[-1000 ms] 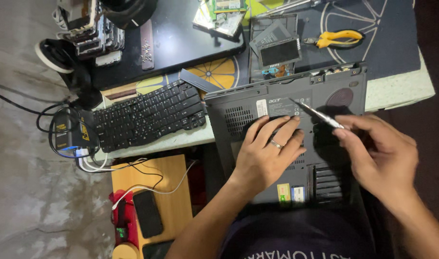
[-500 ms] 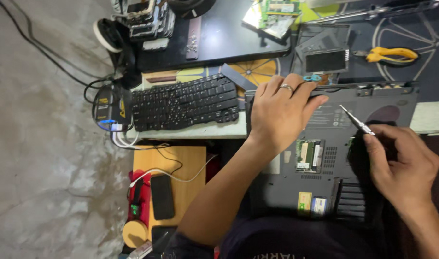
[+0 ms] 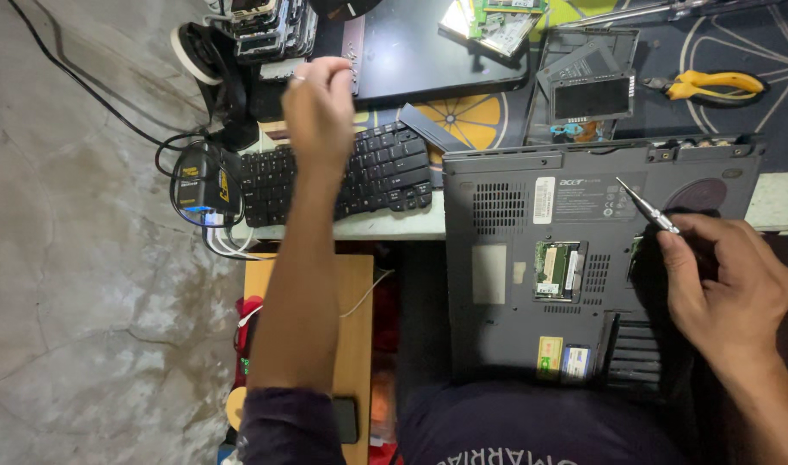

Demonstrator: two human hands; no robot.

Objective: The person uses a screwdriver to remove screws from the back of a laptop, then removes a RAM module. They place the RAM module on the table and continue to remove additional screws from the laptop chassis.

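The grey upturned laptop base (image 3: pixel 531 258) fills the centre and right of the frame, its far edge running under a dark printed mat (image 3: pixel 755 43) and its near edge over the person's lap. Left of it, a narrow strip of pale table edge (image 3: pixel 385 228) shows below the loose black keyboard (image 3: pixel 342 172), and beyond that the bare grey floor (image 3: pixel 84 258) takes the whole left side.

Crowding the upper frame are a black flat panel (image 3: pixel 428 52), a small dark cover plate (image 3: pixel 593 95), yellow-handled pliers (image 3: pixel 712 83), a stack of parts (image 3: pixel 269 30) and a black-and-yellow adapter with cables (image 3: pixel 200 176). A wooden board (image 3: pixel 355 319) sits lower left of centre.

The left hand (image 3: pixel 321 112) is raised over the keyboard's upper edge, fingers bunched loosely together; whether it holds anything cannot be told. The right hand (image 3: pixel 725 288) rests on the laptop's right part, fingers clamped around a slim metal screwdriver (image 3: pixel 648 207) whose tip points to the upper left.
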